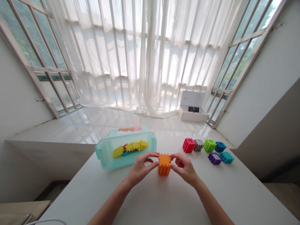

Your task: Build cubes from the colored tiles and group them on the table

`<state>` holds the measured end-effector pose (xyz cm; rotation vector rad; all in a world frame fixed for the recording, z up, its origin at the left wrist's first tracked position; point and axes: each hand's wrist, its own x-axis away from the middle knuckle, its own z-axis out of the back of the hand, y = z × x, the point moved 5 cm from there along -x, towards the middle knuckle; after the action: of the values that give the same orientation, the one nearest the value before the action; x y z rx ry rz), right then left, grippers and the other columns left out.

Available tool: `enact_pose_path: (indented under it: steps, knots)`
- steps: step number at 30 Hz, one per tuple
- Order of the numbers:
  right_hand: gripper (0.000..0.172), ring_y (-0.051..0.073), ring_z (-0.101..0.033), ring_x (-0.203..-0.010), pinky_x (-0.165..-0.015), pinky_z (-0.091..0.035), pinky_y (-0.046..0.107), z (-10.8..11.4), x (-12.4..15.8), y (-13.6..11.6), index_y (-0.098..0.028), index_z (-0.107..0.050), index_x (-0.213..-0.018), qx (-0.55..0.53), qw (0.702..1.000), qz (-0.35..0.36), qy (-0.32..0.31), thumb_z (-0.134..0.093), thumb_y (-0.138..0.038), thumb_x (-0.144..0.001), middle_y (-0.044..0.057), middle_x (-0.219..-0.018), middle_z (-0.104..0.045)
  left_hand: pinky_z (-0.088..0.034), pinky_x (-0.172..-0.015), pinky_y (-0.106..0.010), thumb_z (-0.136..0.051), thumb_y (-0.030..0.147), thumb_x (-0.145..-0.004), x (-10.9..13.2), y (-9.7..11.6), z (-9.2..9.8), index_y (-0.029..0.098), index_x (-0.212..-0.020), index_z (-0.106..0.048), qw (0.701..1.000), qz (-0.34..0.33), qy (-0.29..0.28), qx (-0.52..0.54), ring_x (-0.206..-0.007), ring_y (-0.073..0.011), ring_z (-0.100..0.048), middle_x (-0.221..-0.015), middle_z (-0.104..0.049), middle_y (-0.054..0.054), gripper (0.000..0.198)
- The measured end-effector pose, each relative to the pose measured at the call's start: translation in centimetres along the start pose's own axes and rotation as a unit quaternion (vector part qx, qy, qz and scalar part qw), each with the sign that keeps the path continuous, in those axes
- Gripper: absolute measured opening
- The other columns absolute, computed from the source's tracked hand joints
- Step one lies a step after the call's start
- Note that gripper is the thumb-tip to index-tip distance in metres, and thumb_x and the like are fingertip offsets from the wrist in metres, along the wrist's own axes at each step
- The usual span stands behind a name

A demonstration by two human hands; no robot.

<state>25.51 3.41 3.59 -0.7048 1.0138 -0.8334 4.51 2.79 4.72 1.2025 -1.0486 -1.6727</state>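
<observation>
An orange stack of interlocking building tiles with notched edges (pixel 164 160) stands upright on the white table, its flat top facing up and its sides ridged. My left hand (pixel 143 165) pinches its left side, thumb near the front corner and fingertips at the rear. On the right side, my right hand (pixel 185 167) grips it the same way with thumb and fingers. Whether the lowest tile rests fully on the table is plain only at the front, where it appears to touch.
Left of my hands, a mint plastic box (pixel 105 156) holds yellow, blue and red tiles. To the right stand red (pixel 188 145), grey (pixel 198 145), green (pixel 209 145), blue (pixel 220 146), purple (pixel 214 158) and teal (pixel 226 157) tile stacks. A white box (pixel 193 117) with a phone sits behind.
</observation>
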Motion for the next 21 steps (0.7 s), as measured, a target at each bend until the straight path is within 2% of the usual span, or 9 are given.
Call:
enact_pose_path:
  steps: [7,21]
  knots:
    - [0.031,0.01,-0.039,-0.056,-0.05,-0.041,0.024,0.44,-0.21,0.31,-0.02,-0.071,-0.105,0.012,1.0,-0.015,-0.016,-0.073,-0.041,-0.082,0.003,-0.085,-0.062,-0.053,-0.083,-0.03,-0.069,0.03,-0.085,0.11,0.02,-0.32,0.023,-0.1,-0.072,0.998,-0.022,-0.004,-0.056,-0.114,-0.0246,-0.064,-0.117,-0.071,-0.007,0.017]
    - [0.029,0.01,-0.041,-0.056,-0.05,-0.042,0.024,0.64,-0.25,0.4,-0.02,-0.072,-0.105,0.024,0.999,-0.015,-0.024,-0.072,-0.039,-0.082,0.004,-0.086,-0.064,-0.053,-0.081,-0.032,-0.067,0.032,-0.084,0.15,0.09,-0.65,0.023,-0.099,-0.072,0.997,-0.028,-0.006,-0.068,-0.111,-0.0247,-0.064,-0.115,-0.072,-0.008,0.018]
